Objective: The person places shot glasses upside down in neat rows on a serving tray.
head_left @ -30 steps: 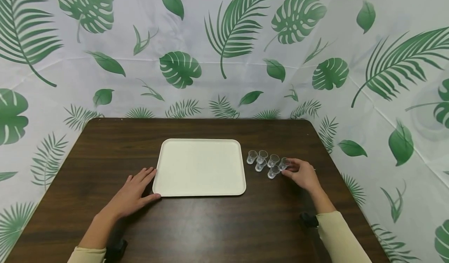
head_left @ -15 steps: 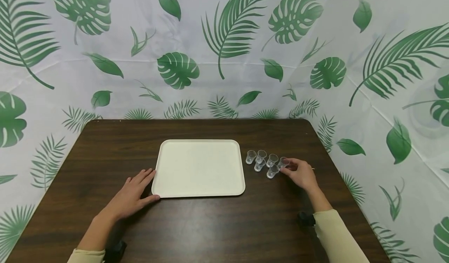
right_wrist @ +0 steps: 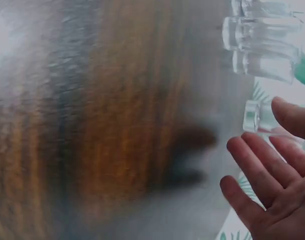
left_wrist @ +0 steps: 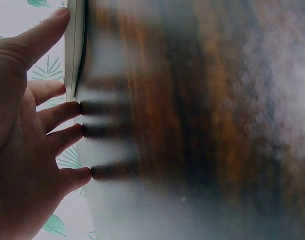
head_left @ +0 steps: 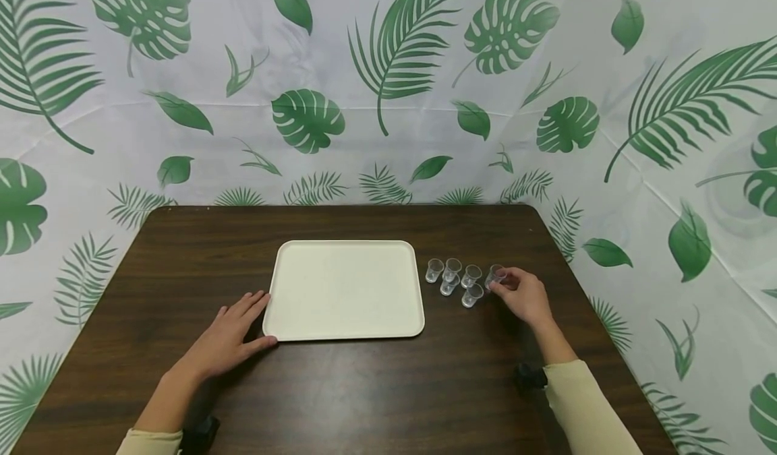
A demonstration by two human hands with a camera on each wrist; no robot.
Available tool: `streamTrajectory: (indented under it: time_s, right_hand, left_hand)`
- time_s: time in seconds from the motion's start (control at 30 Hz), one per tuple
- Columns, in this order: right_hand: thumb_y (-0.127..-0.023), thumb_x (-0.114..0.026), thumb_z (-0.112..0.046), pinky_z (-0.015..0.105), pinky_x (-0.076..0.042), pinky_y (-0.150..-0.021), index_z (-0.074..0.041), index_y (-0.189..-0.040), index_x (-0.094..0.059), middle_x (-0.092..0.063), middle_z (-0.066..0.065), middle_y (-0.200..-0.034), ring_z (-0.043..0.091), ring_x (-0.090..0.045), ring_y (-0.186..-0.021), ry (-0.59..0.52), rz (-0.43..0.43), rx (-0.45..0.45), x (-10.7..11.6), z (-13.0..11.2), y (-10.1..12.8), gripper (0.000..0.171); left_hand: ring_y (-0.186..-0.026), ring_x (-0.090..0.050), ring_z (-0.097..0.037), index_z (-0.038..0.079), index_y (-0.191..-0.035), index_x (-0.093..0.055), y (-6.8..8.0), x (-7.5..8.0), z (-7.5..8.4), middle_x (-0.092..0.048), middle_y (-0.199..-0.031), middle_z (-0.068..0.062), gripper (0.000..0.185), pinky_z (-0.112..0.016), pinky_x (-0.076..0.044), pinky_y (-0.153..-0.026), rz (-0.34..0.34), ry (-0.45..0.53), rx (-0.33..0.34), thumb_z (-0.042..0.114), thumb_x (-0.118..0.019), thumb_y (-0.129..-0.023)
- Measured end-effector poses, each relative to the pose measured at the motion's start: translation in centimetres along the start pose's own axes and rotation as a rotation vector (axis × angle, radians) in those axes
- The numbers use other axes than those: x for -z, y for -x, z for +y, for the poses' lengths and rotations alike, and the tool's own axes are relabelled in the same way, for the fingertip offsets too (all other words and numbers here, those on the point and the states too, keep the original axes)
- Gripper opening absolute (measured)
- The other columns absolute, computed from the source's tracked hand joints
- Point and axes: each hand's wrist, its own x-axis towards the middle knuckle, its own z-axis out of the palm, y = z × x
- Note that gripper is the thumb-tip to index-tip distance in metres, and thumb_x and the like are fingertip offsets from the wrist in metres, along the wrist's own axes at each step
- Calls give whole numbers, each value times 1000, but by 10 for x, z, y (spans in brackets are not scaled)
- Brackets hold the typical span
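Between the thumb and fingers of my right hand [head_left: 527,298] is a small clear cup [head_left: 494,276], pinched near its rim and upright. In the right wrist view this cup [right_wrist: 262,117] is partly hidden by the thumb; its base shows slightly above the table. Several matching clear cups [head_left: 452,269] stand close together just left of it. My left hand [head_left: 224,340] lies with spread, straight fingers at the left edge of a cream rectangular tray [head_left: 342,290]. Its thumb touches the tray's near left corner; the left wrist view shows the fingertips on the table.
A dark wood-grain table [head_left: 364,387] carries everything, with its far edge close to a white cloth backdrop [head_left: 388,152] printed with green leaves. The cloth also runs along the right side. Bare tabletop lies in front of the tray.
My right hand has shifted the pinched cup a little right and away from me, opening a gap from the neighbouring cups. The left hand and tray stay put.
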Motion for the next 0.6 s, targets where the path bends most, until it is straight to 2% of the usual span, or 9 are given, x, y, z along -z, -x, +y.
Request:
streamTrajectory:
  time_s: [0.13, 0.37, 0.47, 0.6]
  right_hand:
    - [-88, -76, -16, 49, -56, -77, 3, -111, -66, -70, 23, -105, 36, -70, -90, -37, 56, 0, 4, -6, -3, 32]
    - [-87, -77, -15, 46, -56, -76, 1, -111, -67, -71, 20, -104, 34, -70, -90, -65, 133, 75, 10, -25, -12, 30]
    - [-86, -77, -15, 42, -55, -76, -1, -110, -67, -72, 16, -100, 30, -70, -89, -65, 139, 93, 10, -37, -16, 29]
    - [-87, -76, -14, 43, -55, -78, -2, -112, -66, -71, 16, -99, 29, -69, -90, -83, 106, 126, 10, -57, -20, 29]
  left_hand:
    - [-141, -26, -46, 4, -151, -37, 0, 0, 0, -35, -152, -22, 87, -72, -18, -104, 0, 4, -2, 56, -65, -88]
    - [-141, -26, -46, 3, -151, -37, 0, 1, 1, -35, -152, -22, 87, -73, -19, -104, -2, 1, -3, 56, -65, -88]
    - [-141, -26, -46, 3, -151, -37, 0, 1, 1, -35, -152, -22, 87, -73, -19, -103, -4, 0, -2, 56, -65, -88]
    - [-141, -26, -46, 3, -151, -37, 0, 2, 1, -35, -153, -22, 87, -73, -19, -103, -7, -3, 2, 56, -65, -88]
